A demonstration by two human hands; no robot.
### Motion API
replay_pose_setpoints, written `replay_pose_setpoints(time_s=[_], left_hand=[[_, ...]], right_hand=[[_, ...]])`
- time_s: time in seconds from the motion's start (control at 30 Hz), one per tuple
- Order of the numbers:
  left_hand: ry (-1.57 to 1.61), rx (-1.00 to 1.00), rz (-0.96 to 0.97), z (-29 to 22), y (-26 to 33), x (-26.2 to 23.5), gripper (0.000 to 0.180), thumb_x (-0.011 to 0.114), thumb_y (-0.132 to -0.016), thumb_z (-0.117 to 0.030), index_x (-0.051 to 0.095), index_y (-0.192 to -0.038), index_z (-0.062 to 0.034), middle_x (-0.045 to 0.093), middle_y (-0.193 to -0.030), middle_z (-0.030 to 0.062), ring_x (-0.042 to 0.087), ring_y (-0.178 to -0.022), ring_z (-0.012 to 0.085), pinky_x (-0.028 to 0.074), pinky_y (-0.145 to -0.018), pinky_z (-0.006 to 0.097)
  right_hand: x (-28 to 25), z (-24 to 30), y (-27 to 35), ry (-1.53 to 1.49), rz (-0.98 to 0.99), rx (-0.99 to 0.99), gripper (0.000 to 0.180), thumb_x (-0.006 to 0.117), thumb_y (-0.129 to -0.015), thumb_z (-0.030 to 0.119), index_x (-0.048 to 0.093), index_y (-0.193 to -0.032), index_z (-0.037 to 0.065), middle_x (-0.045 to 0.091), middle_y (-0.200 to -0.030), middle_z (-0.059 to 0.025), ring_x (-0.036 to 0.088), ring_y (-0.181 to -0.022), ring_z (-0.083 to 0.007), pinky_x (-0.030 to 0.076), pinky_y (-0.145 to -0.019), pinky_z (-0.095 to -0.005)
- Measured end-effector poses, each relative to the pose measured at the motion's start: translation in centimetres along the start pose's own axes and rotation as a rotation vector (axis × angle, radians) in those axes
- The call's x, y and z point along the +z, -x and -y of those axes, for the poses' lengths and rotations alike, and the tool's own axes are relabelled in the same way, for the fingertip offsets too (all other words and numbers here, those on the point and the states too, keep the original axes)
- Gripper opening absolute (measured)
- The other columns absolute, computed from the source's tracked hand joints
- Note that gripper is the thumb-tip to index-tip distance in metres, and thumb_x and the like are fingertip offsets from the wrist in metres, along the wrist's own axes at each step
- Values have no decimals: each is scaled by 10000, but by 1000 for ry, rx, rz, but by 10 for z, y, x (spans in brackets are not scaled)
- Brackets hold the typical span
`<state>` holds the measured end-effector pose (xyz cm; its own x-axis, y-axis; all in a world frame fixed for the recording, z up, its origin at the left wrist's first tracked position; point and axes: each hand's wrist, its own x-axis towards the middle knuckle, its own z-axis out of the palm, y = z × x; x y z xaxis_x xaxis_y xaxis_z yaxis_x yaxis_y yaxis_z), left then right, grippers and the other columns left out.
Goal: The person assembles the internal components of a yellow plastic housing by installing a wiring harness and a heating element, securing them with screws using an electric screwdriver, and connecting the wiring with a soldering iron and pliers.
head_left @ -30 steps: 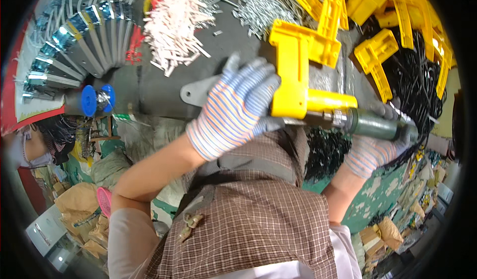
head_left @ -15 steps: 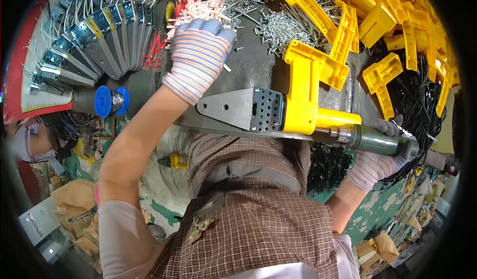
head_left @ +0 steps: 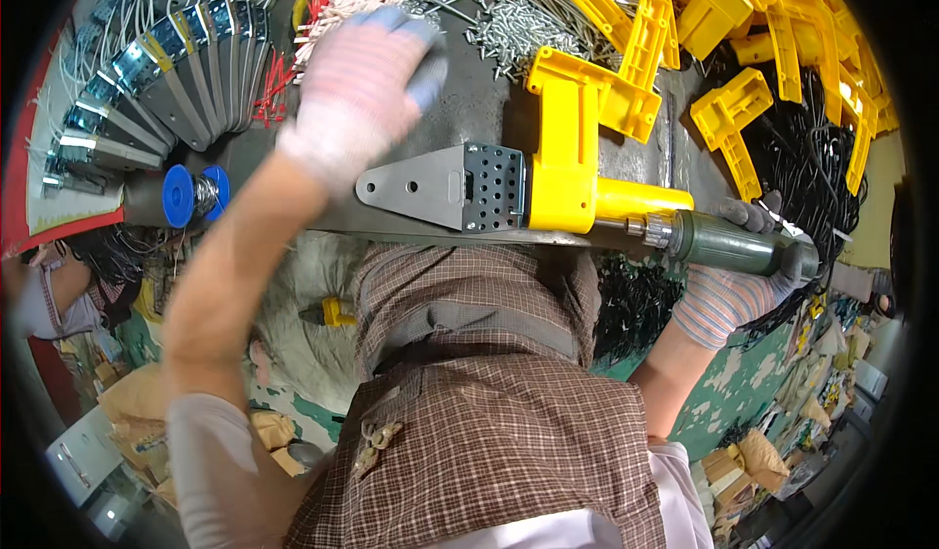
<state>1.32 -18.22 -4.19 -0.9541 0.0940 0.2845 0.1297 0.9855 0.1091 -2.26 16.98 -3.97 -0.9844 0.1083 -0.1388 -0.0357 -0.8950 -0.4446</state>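
My right hand (head_left: 748,275), in a striped glove with dark fingers, is wrapped round a green power screwdriver (head_left: 729,243). The screwdriver's bit points left, along the yellow tube of a yellow plastic handle (head_left: 567,158). That handle adjoins a perforated metal bracket (head_left: 496,189) with a grey tapered plate (head_left: 416,187), lying at the bench's near edge. Over the near side of a pile of small white and pinkish sticks (head_left: 337,11) is my left hand (head_left: 367,85), in a striped glove. Motion smears it, its fingers bend downward, and their tips are hidden.
Loose screws (head_left: 518,36) lie at the back middle, yellow plastic handles (head_left: 724,21) heap at the back right, and black cables (head_left: 817,163) hang beside them. At left stand a blue wire spool (head_left: 179,195) and a fan of grey plates (head_left: 201,80). A brown checked apron (head_left: 479,383) covers my lap.
The whole view has shifted slightly, so the bench things sit further left and higher. My left hand has turned a little and is now blurred. The right hand keeps its hold on the screwdriver.
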Motion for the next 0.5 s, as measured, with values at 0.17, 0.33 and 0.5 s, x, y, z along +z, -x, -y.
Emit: replay_pose_setpoints(time_s=[0.17, 0.33, 0.5], left_hand=[[584, -240, -223, -82, 92, 6, 188, 735, -728, -122, 628, -880, -91, 595, -889, 93, 584, -912, 316, 448, -868, 456], [528, -232, -409, -100, 95, 30, 227, 762, -706, -161, 632, -887, -123, 575, -939, 65, 562, -956, 325, 384, -965, 499], [456, -209, -402, -104, 95, 33, 242, 770, -710, -212, 623, -891, -148, 577, -962, 38, 546, -1007, 312, 319, -1015, 551]], right_hand=[[7, -2, 2, -2, 34, 3, 673, 766, -648, 245, 488, -1146, -112, 517, -793, -85, 523, -774, -205, 450, -764, -380], [10, -1, 2, -6, 23, 8, 687, 781, -631, 197, 469, -1153, -123, 498, -808, -75, 506, -788, -195, 427, -783, -372], [1, 5, -1, -13, 84, 52, 634, 750, -691, 263, 506, -1152, -98, 549, -825, -77, 517, -812, -205, 427, -819, -403]])
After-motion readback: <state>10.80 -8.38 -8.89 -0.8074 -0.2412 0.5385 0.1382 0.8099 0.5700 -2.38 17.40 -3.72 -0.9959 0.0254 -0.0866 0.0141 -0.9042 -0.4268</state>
